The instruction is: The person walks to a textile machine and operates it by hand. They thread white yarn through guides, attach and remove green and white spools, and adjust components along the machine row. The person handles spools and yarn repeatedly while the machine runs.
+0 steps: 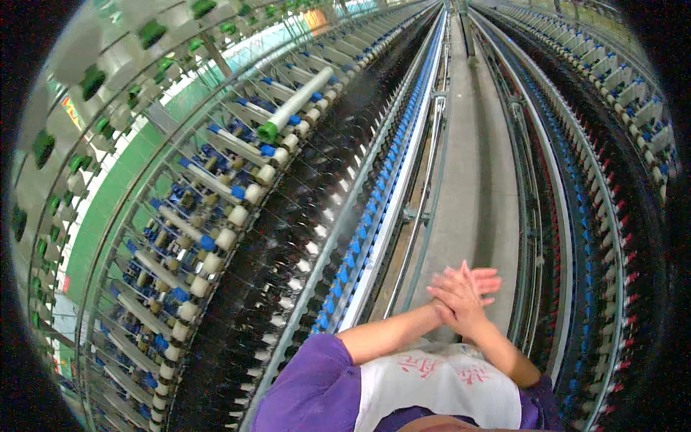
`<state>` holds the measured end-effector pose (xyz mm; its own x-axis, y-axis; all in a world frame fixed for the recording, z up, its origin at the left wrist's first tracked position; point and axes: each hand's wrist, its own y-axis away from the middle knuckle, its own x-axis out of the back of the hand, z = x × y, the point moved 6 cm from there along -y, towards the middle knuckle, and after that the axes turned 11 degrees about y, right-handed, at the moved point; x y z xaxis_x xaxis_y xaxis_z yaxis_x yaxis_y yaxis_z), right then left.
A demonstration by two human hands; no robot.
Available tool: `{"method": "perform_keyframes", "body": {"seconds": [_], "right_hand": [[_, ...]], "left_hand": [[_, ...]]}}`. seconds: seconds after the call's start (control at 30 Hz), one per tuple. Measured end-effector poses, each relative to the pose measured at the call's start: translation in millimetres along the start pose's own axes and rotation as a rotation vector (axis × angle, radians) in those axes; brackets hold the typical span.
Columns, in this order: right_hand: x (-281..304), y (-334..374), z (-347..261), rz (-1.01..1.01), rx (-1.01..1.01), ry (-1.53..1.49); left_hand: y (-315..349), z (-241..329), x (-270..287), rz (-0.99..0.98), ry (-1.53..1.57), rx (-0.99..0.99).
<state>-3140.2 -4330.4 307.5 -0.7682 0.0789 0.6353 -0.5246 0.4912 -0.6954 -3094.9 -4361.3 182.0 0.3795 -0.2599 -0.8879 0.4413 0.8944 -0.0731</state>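
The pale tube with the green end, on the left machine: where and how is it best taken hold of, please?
Probably around the middle of the pale tube, coming from above and from the aisle: its long, straight body lies slanted and exposed, near the white rollers, with its green end toward the camera.

Place: a textile mill, apparently a spinning hall, around you.
Aisle: you face a narrow grey floor running far off between long machines.
Left: rows of pale rollers and blue pieces beside you.
Far left: green holders lined up beyond those rollers.
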Motion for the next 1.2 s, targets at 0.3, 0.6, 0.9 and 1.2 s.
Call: {"method": "perform_keyframes", "body": {"seconds": [0.3, 0.6, 0.9, 1.2], "right_hand": [[-57.8, -89.4, 247.3, -0.34, -0.289, 0.038], [-191.1, -196.9, 247.0, -0.402, 0.179, -0.336], [-261.3, -284.6, 256.7, -0.487, 0.291, -0.371], [-320.1, -363.8, 271.4, -0.717, 0.436, -0.571]], "left_hand": [[-73.7, 221.4, -109.1, 0.173, -0.467, -0.404], [-106.8, 265.0, -224.7, 0.263, -0.872, -1.003], [-150.7, 330.2, -212.0, -0.287, -0.15, -0.644], [-161.8, 422.8, -172.0, -0.534, -1.13, -1.33]]}}
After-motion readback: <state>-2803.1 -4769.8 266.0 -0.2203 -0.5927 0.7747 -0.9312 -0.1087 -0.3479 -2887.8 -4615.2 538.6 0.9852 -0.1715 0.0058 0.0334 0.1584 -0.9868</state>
